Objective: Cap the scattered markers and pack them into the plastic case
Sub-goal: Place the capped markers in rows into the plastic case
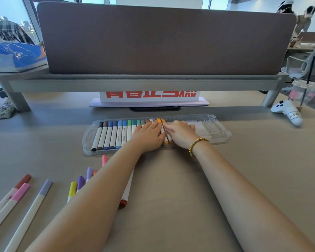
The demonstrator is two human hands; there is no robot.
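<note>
Your clear plastic marker case [210, 127] lies open on the pale wooden desk [180, 179], under the grey monitor shelf [144, 82]. Its left half holds a row of capped white-barrelled markers [113, 134], black through blue to green, side by side. Your left hand [148, 136] lies flat with straight fingers on the row's right end. Your right hand [179, 133], with a gold bead bracelet [196, 145] on its wrist, rests on the orange-capped markers [161, 121] at the hinge; its fingers curl, but whether they grip one you cannot tell. Loose capped markers lie near you on the left: pink [16, 197], lilac [35, 202], yellow [72, 190], purple [80, 182]. A white game controller [287, 110] sits far right.
</note>
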